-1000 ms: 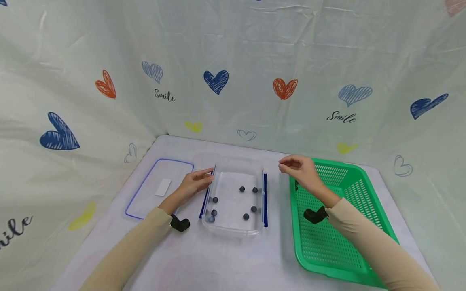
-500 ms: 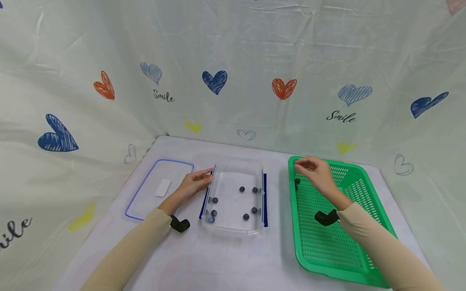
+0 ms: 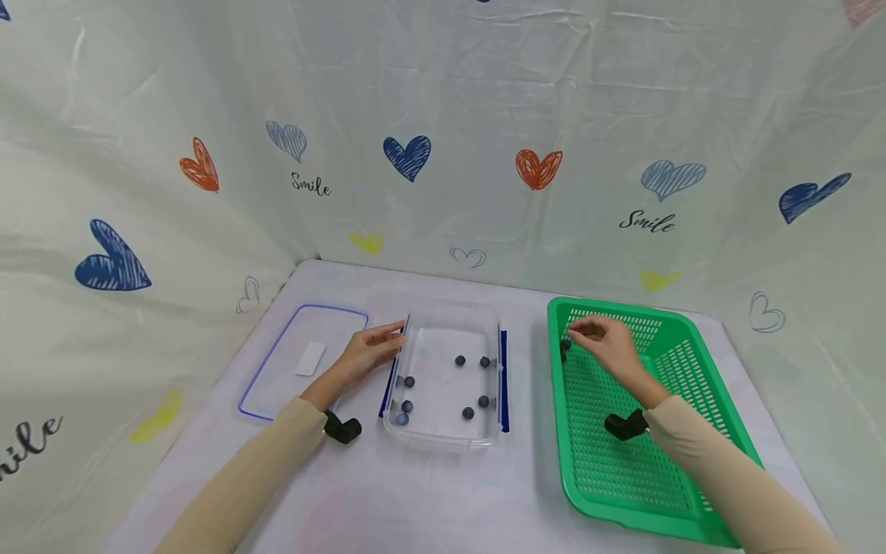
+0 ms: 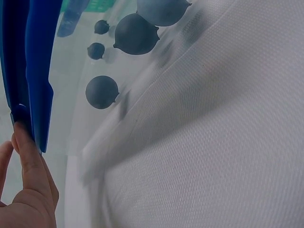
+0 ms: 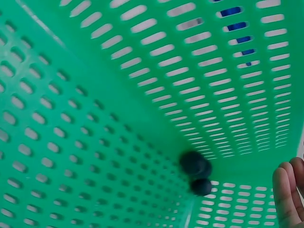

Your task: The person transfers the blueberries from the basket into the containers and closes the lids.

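Observation:
My left hand (image 3: 364, 354) touches the left side of a clear plastic box (image 3: 443, 441), its fingers fairly straight. In the left wrist view its fingertips meet the box's blue clip (image 4: 39, 71). Several dark blueberries (image 3: 460, 360) with small crowns lie scattered on the box floor. To the right, my right hand (image 3: 609, 345) hangs inside a green perforated basket (image 3: 566, 462), with loosely bent fingers and nothing seen between them. Its fingertips are close to a few blueberries (image 3: 566, 345) bunched in the basket's far left corner. In the right wrist view those blueberries (image 5: 194, 163) sit apart from the fingers.
A clear lid with a blue edge (image 3: 266, 362) lies left of the box, with a white rectangle (image 3: 311, 358) on it. A second blue clip (image 3: 505, 385) sticks out along the box's right side. Behind the table hangs a heart-printed curtain (image 3: 471, 100).
My right hand has moved right from the gap between box and basket, then down into the basket's far left corner. The left hand stays at the box.

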Demonstrator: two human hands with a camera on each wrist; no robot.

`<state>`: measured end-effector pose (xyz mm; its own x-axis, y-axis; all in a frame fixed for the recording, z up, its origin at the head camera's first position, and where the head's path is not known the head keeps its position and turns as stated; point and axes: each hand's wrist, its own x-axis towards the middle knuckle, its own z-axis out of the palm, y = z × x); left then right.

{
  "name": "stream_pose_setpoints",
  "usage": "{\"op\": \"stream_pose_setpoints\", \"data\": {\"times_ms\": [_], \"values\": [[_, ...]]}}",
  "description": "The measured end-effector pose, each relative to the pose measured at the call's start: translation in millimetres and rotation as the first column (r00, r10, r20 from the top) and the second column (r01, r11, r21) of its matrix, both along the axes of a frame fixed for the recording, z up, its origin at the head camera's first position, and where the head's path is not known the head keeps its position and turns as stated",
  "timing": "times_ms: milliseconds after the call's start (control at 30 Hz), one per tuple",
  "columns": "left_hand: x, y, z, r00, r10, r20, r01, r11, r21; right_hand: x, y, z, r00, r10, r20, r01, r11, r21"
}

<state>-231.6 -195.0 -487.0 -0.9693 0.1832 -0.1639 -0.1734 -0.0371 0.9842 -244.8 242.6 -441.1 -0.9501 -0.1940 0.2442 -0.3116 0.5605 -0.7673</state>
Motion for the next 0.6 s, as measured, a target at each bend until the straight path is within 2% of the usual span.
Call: {"op": "stream_pose_setpoints", "data": {"times_ms": [267,600], "values": [[0.7,0.4,0.4,1.000,-0.003,0.000,0.003,1.000,-0.012,1.0,2.7,-16.3,1.000,0.018,-0.007,-0.018,0.999,0.037],[-0.3,0.1,-2.0,1.000,-0.001,-0.005,0.001,1.000,-0.011,-0.1,3.4,-38.0,0.999,-0.013,0.051,0.009,0.997,0.074]]}}
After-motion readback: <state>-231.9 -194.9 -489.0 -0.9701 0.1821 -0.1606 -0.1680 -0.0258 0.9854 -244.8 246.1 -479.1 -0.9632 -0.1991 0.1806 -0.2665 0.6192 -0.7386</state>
